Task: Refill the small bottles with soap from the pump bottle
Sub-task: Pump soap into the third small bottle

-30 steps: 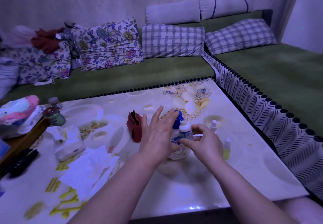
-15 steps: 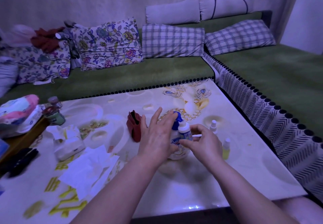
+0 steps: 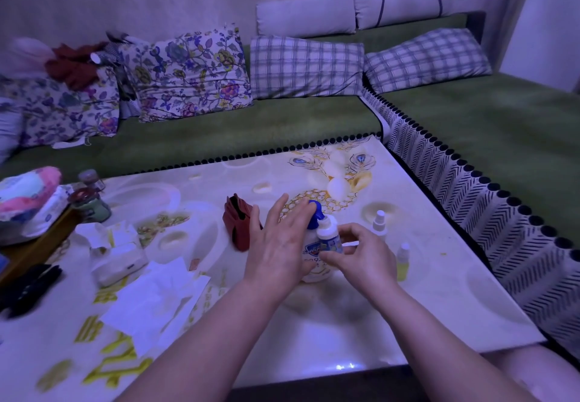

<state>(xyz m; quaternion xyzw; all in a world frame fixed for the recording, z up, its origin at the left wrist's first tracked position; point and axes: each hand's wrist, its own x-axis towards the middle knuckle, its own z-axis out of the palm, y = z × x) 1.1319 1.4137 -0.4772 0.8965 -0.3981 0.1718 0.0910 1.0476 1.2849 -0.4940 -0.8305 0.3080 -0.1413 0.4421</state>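
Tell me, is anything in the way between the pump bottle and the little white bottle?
Nothing visible. The right hand holds the small white bottle right against the blue-topped white pump bottle.

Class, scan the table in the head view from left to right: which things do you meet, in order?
In order: white tissue pack → red folded pouch → left hand → small white bottle → right hand → small yellow bottle. Left out, overlapping the hands: blue-topped pump bottle, white spray bottle.
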